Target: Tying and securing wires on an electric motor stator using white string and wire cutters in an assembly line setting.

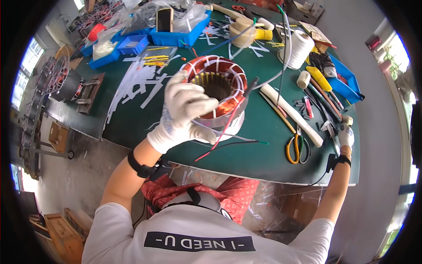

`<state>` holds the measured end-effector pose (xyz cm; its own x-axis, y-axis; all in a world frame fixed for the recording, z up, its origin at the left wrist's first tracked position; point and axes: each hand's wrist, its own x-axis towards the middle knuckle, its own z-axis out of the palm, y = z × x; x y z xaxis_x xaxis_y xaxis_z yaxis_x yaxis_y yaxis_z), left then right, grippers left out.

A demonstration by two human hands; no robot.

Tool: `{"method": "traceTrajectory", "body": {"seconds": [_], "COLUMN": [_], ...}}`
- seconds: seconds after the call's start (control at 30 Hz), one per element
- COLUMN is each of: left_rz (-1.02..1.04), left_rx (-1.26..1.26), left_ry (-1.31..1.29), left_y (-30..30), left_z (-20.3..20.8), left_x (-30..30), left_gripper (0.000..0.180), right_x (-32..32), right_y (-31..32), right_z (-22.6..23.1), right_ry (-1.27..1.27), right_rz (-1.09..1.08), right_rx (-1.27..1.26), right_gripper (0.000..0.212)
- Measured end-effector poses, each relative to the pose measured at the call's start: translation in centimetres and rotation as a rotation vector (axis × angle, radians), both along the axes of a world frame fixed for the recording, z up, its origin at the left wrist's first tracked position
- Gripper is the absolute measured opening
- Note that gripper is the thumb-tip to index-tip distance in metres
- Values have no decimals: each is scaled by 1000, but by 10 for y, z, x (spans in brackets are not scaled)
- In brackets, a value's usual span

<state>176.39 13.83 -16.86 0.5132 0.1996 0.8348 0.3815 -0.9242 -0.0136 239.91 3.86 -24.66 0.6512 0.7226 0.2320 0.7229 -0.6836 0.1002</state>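
A motor stator (239, 79) stands on the green table before me, its red-brown copper windings laced with white ties around a dark slotted bore. My left hand (187, 108), in a white glove, is over its near left rim, fingers loosely curled and the thumb apart from them. Loose lead wires, red (226, 127), white and black, trail by the thumb and over the table's near part. Far to the right, my gloved right hand (346, 135) is down among tools at the table's edge, beside a metal caliper-like tool (329, 127). Its fingers are too small and hidden to read.
Orange-handled scissors (292, 149) and a long white tube (292, 115) lie right of the stator. Behind stand a white thread cone (299, 49), tape rolls (242, 33) and blue bins (182, 33) with a phone (165, 20). White paper strips (127, 88) cover the left side.
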Motion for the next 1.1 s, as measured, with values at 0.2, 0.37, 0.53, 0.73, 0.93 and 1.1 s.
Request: {"method": "traceTrajectory", "body": {"seconds": [0.2,0.37,0.53,0.73,0.93,1.1], "left_rz": [-118,-84,-52,-149,-230,-275], "left_rx": [73,57,4,-107,-282,-524], "left_ry": [-61,43,37,-178,-214,-227], "left_y": [-4,-28,-35,-44,-50,-54], "left_z": [13,15,10,8,17,29], "left_x": [0,7,11,19,10,3], "left_gripper": [34,29,19,17,12,17], "right_x": [-181,-370,-430,-442,-446,-457], "right_y": [-21,-71,-65,-63,-67,-65], "right_z": [98,116,119,133,148,154], "right_ry": [666,1541,1614,1656,1848,1699], "right_rz": [455,447,513,572,677,731], "right_rx": [794,827,788,898,1119,985], "right_gripper": [29,34,40,29,38,39]}}
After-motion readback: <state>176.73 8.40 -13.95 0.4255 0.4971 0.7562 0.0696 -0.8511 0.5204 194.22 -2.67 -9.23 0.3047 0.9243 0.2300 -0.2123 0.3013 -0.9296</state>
